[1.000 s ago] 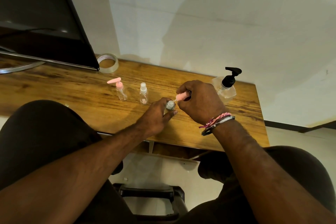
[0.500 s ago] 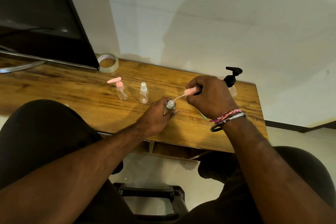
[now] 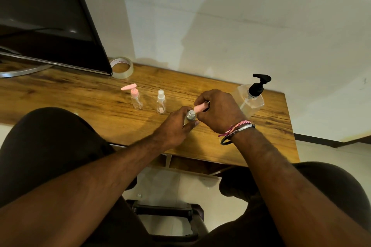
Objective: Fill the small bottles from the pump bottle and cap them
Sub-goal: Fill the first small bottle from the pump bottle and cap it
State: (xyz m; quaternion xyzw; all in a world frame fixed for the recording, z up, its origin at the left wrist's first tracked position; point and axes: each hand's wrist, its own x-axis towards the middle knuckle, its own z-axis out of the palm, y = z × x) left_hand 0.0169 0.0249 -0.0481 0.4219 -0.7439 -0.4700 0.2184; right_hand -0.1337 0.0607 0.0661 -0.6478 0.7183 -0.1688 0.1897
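**Pink cap held at the mouth of a small bottle**

On a brown wooden tabletop (image 3: pixel 84 94), the left hand (image 3: pixel 174 126) curls its fingers around a small clear bottle (image 3: pixel 190 116) standing upright. The right hand (image 3: pixel 218 112) pinches a pink pump cap (image 3: pixel 199 107) at the bottle's mouth. Two other small clear bottles, one pink-pumped (image 3: pixel 135 97) and one white-capped (image 3: pixel 161 102), stand to the left. A large clear pump bottle with a black head (image 3: pixel 252 97) stands behind the right hand.
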